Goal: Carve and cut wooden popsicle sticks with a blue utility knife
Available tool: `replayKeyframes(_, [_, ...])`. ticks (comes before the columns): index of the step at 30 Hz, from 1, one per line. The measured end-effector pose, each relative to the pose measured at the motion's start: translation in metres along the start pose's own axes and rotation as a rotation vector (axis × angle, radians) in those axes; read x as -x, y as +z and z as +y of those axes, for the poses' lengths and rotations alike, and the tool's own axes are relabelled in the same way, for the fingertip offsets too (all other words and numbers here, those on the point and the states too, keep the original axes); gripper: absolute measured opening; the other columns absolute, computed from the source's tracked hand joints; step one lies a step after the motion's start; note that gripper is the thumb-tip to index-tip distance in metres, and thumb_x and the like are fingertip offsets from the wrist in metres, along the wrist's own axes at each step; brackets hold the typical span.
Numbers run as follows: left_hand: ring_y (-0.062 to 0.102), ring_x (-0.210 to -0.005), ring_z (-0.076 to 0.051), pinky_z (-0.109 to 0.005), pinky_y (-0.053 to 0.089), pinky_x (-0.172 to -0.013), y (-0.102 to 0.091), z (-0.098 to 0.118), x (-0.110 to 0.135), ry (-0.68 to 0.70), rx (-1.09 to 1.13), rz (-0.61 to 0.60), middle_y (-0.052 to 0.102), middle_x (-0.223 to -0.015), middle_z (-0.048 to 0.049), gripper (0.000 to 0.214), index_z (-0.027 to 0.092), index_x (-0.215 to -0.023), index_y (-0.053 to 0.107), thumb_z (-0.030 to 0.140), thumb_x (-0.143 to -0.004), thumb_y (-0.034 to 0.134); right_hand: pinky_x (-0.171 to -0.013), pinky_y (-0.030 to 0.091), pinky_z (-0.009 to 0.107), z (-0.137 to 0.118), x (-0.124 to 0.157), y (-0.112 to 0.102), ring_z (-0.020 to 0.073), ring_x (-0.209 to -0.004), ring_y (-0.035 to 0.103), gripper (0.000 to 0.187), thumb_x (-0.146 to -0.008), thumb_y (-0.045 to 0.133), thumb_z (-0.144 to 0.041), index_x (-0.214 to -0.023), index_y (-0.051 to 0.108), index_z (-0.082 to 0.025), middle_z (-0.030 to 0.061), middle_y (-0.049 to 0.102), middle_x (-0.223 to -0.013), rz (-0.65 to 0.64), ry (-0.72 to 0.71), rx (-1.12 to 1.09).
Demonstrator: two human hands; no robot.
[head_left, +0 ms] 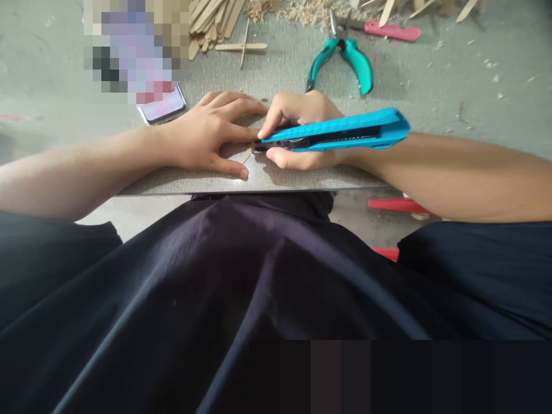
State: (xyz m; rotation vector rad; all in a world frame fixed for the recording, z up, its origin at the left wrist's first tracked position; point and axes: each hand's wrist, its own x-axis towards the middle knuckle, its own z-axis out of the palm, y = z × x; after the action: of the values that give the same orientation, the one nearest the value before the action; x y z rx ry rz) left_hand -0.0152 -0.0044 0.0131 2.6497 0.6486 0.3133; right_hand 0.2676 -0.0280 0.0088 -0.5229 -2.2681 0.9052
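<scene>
My right hand (302, 126) is wrapped around a blue box cutter (345, 129), its front end pointing left, low over the table. Spread flat on the tabletop, my left hand (215, 129) has its index fingertip at the cutter's front end. Between my left thumb and index finger shows a small pale pointed piece (246, 155); whether it is wood or the blade, I cannot tell. Beyond my right hand lie green-handled pliers (340, 52), their handles apart.
A pile of wooden craft sticks (215, 23) lies at the back, with two crossed sticks (244, 47) beside it. Wood shavings (302, 12) and a pink-handled knife (392, 30) are further right. A phone (164, 106) rests near my left wrist. The table's front edge (259, 190) runs before my body.
</scene>
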Motion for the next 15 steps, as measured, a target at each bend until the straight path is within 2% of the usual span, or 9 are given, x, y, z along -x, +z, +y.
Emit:
replayKeyframes(5, [0.050,-0.165,-0.051,-0.068,0.038,-0.135,-0.002,0.004,-0.001,-0.025,-0.001,-0.017,0.076,-0.157,-0.0021,0.061,0.052,-0.138,0.085,0.078,-0.083,0.075,-0.061,0.039,0.031,0.004,0.000,-0.001,0.0136,-0.061,0.050,0.021,-0.090,0.079,-0.035,-0.102,0.066,-0.025,-0.0041,0.067,-0.078,-0.047,-0.074,-0.030])
replayKeyframes(10, [0.050,-0.165,-0.051,-0.068,0.036,-0.136,-0.002,0.003,-0.002,-0.021,0.009,-0.018,0.079,-0.152,-0.0008,0.061,0.053,-0.137,0.085,0.078,-0.082,0.076,-0.065,0.041,0.032,0.009,0.000,-0.003,0.0137,-0.065,0.053,0.021,-0.095,0.079,-0.041,-0.104,0.066,-0.026,-0.0044,0.066,-0.079,-0.100,-0.045,-0.051])
replayKeyframes(15, [0.049,-0.164,-0.050,-0.067,0.037,-0.134,0.000,-0.002,0.000,-0.002,0.000,-0.015,0.079,-0.150,-0.0007,0.062,0.055,-0.140,0.083,0.078,-0.082,0.076,-0.063,0.040,0.031,0.012,0.000,-0.002,0.0150,-0.064,0.054,0.024,-0.093,0.081,-0.043,-0.101,0.066,-0.027,-0.0057,0.065,-0.076,-0.062,-0.060,-0.081])
